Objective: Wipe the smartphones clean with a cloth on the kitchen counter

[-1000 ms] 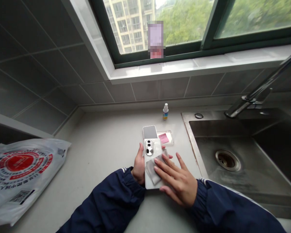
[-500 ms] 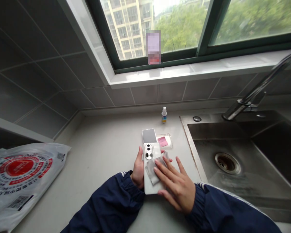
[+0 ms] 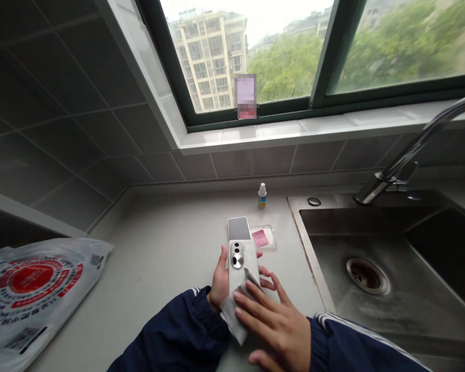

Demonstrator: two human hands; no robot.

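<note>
A white phone [image 3: 245, 258] lies back side up in my left hand [image 3: 219, 281], which is closed around it, thumb on one edge and fingertips showing at the other. Its round camera bump is at the top. Over the lower back, a thin grey cloth [image 3: 234, 315] is held under the fingers of my right hand [image 3: 281, 320]. Those fingers are stretched out and press the cloth down. The cloth hangs past the phone's left edge. Just beyond the held phone, another phone-shaped item with a grey face [image 3: 238, 229] rests on the counter.
On the counter [image 3: 170, 248] lies a clear phone case [image 3: 270, 238] with a pink square [image 3: 260, 238] on it. Behind stands a small white-capped bottle [image 3: 262, 196]. A printed plastic bag [image 3: 42, 289] is at the left. To the right are a steel sink [image 3: 344, 248] and a faucet [image 3: 395, 160].
My right hand and the cloth have slid down and left along the phone's back, uncovering its middle. The camera has tilted up slightly; my left hand keeps its grip.
</note>
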